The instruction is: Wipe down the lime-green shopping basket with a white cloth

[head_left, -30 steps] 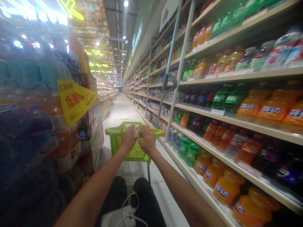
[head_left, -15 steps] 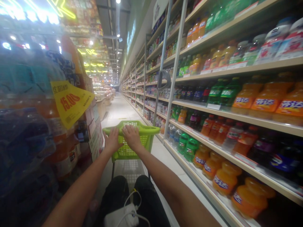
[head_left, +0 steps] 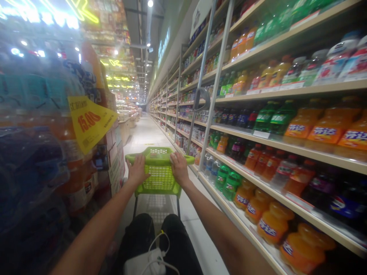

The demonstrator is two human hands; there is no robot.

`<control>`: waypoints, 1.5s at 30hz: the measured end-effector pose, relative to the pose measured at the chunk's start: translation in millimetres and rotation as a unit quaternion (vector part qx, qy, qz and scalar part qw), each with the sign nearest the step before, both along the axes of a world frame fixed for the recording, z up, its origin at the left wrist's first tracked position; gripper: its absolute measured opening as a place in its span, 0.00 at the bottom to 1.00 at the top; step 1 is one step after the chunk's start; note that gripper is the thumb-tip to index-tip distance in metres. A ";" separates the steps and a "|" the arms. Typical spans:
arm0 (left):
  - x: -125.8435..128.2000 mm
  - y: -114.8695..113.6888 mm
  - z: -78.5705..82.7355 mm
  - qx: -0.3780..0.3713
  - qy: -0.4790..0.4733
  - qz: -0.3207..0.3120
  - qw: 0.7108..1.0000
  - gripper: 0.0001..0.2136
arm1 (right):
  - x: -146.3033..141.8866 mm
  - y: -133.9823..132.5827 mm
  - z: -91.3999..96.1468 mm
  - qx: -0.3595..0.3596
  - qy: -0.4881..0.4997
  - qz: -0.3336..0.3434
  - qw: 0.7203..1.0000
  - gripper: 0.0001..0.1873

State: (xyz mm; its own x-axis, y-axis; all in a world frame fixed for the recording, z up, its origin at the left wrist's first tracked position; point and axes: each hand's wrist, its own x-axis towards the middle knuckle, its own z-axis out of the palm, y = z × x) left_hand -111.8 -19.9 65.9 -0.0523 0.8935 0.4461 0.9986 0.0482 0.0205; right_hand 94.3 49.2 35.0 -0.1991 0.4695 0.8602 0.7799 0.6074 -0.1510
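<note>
A lime-green shopping cart (head_left: 159, 179) stands right in front of me, its handle (head_left: 160, 161) running crosswise. On the left part of that handle lies my left hand (head_left: 138, 170), its fingers bent over the bar and its thumb pointing inward. My right hand (head_left: 179, 169) is closed around the right part, the fingertips hidden on the far side. Through the mesh I see no goods that I can make out. Below, a white box with cables (head_left: 146, 261) hangs in front of my dark trousers.
Tall drink shelves (head_left: 286, 145) line the right side, with orange bottles (head_left: 273, 221) on the lowest level. Stacked packs of bottles (head_left: 34, 152) rise close on the left, bearing a yellow price sign (head_left: 90, 124). A pale tiled aisle (head_left: 143, 130) runs straight ahead.
My right hand has moved right along the handle, from near its middle to its right part, and closed around it. The left hand stays in place. The view has shifted slightly.
</note>
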 end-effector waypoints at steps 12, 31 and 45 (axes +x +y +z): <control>-3.4 -3.1 1.4 0.000 0.004 -0.005 1.000 0.37 | 56.5 32.0 9.6 -0.048 0.058 -0.035 0.997 0.22; -0.9 -5.8 3.2 -0.014 -0.002 -0.013 1.000 0.38 | 28.5 18.6 16.0 -0.060 0.009 0.017 0.998 0.23; 10.7 -0.3 -4.3 0.006 0.003 -0.028 1.000 0.36 | -36.3 -6.8 23.0 -0.029 -0.035 0.101 0.994 0.24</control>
State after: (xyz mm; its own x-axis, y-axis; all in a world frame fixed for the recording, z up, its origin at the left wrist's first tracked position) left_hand -101.1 -20.2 61.6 0.0008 0.8898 0.4564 0.9998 -0.0087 0.0151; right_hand 58.0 42.4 58.0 -0.3533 0.4630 0.8129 0.6528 0.7444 -0.1402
